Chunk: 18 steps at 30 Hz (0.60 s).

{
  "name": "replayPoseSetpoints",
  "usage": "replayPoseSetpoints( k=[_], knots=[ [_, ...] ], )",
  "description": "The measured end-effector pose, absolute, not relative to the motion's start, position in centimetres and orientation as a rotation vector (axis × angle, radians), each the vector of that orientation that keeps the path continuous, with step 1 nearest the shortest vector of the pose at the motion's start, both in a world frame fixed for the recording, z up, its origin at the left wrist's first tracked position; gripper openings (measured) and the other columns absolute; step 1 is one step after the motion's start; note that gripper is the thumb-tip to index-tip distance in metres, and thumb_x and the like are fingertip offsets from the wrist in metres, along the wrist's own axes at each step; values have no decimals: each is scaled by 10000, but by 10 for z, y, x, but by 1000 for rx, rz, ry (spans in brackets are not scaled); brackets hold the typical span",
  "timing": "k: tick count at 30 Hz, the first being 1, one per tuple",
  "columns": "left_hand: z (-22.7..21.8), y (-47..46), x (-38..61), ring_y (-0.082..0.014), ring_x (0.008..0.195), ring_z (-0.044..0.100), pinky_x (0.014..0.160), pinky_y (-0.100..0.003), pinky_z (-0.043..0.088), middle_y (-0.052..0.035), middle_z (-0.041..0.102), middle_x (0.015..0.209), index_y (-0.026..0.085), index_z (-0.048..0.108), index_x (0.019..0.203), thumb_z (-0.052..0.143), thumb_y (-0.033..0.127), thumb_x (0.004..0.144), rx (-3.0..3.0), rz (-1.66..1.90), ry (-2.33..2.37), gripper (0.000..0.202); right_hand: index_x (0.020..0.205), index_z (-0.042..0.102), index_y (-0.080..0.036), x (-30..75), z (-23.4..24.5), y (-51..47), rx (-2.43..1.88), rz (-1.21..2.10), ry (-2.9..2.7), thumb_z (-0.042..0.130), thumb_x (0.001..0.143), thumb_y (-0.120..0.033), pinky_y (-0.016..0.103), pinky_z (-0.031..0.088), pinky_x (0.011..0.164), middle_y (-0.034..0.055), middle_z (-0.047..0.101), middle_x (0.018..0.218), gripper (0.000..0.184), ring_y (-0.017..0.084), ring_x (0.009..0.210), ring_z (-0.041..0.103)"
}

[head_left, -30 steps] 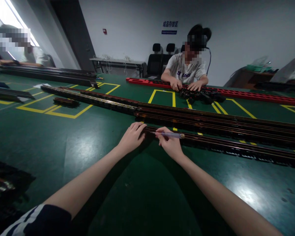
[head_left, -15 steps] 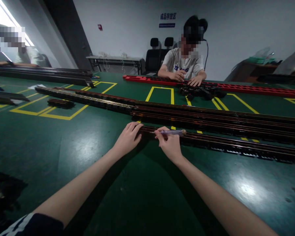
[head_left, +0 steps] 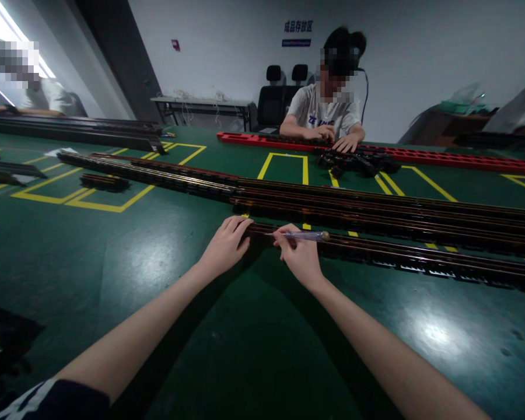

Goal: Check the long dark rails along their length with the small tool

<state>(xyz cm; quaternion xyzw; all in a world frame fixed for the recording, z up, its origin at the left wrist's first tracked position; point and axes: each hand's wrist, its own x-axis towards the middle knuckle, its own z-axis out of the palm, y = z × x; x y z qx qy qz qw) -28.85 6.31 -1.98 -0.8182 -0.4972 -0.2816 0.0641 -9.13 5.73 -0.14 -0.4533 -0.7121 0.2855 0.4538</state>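
Observation:
A long dark rail [head_left: 398,256] lies across the green table [head_left: 114,256] in front of me, its left end under my hands. My left hand [head_left: 224,245] rests on that end, fingers curled over the top of it. My right hand [head_left: 298,254] pinches a thin clear-handled tool [head_left: 306,235] like a pen, its tip laid along the rail and pointing left toward my left hand. More dark rails [head_left: 376,213] lie side by side just beyond.
Across the table a seated person [head_left: 328,111] works with both hands on small black parts [head_left: 354,163] beside a long red rail [head_left: 441,156]. Another person sits far left. Yellow floor-style markings [head_left: 284,157] cross the table. A short dark piece [head_left: 104,182] lies left.
My hands and the tool have hardly moved on the rail. The view has tilted up slightly, so everything sits a little lower and further left than before.

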Motion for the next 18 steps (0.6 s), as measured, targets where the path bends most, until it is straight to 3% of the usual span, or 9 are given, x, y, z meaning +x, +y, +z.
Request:
replayPoseSetpoints(
  k=[18],
  knots=[
    [-19, 62, -287, -252, 1174, 459, 1000, -474, 442, -108, 532, 1202, 194, 469, 1230, 454, 168, 854, -2471, -855, -1535, 377, 728, 538, -203, -88, 3, 55, -1124, 644, -1703, 465, 903, -410, 236, 426, 478, 25, 658, 630, 280, 132, 487, 589]
  ],
)
